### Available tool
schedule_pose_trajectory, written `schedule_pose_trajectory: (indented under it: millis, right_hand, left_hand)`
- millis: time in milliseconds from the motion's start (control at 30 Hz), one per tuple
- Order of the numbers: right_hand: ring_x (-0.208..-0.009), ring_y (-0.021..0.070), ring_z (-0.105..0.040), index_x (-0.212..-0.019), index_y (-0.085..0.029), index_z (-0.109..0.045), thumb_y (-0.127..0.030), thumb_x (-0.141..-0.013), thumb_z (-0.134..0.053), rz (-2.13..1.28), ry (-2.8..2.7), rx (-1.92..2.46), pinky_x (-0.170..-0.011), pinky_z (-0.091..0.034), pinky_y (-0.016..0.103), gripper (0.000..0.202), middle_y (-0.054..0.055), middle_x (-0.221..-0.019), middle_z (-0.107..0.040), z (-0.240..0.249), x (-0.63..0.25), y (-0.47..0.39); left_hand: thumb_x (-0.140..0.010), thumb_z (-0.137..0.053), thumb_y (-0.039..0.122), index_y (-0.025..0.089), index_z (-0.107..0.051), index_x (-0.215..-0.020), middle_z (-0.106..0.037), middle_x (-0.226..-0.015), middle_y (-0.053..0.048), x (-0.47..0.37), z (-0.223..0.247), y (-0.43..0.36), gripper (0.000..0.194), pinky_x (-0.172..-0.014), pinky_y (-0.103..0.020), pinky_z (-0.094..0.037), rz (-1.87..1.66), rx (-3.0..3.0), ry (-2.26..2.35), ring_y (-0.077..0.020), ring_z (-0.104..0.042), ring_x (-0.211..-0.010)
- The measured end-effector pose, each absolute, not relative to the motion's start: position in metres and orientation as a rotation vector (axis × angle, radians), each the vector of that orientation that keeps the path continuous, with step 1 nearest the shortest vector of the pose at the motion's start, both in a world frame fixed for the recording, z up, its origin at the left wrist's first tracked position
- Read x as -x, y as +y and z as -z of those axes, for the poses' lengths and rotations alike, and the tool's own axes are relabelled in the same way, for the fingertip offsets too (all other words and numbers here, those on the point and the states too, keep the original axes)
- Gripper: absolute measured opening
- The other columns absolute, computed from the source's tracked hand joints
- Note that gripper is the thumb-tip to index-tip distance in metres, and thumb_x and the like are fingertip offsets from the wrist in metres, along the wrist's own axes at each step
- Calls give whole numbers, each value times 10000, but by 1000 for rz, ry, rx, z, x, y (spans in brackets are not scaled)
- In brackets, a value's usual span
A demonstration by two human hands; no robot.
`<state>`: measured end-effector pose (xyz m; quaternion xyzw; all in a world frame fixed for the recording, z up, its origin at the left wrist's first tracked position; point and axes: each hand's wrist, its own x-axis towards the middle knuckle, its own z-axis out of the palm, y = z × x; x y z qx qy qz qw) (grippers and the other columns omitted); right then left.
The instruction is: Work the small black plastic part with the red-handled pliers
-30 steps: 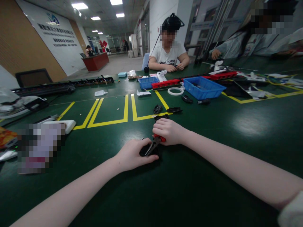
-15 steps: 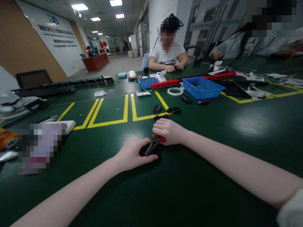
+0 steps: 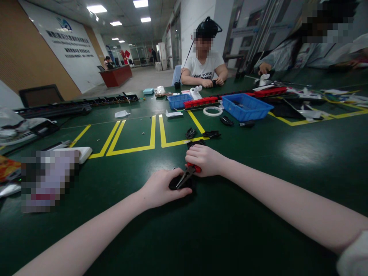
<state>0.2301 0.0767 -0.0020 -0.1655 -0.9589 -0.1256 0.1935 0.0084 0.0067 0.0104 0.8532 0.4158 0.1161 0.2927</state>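
Observation:
My right hand (image 3: 204,160) is wrapped round the red handles of a pair of long-nosed pliers (image 3: 186,176). The plier jaws point down and left onto a small black part (image 3: 174,183) on the green table (image 3: 244,230). My left hand (image 3: 163,187) grips that black part, its thumb stretched along the near side and its fingers on the far side. Much of the part is hidden by the hand and the pliers. Just beyond my right hand lie several black pieces, among them one piece (image 3: 190,133) and another (image 3: 211,134).
Farther off stand a blue bin (image 3: 247,108), a smaller blue bin (image 3: 180,101), a white ring (image 3: 212,111) and a red rail (image 3: 201,102). A phone-like object (image 3: 51,180) lies at the left. Across the table a person (image 3: 204,69) handles a dark part.

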Motion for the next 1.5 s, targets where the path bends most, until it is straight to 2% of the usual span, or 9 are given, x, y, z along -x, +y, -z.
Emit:
schedule_pose_trajectory:
  millis: [1500]
  right_hand:
    - [-726,189,-492,-789,-179,-561,-242,-819,-596,303,-2709,465,-709,-384,317,78,56,-771,-600,2,-230,79]
  left_hand:
    - [-900,-630,509,191,-638,-1029,-695,-881,-23,-9,-11,6,344,-634,-279,-406,-294,-2287,1096,-184,-609,-712]
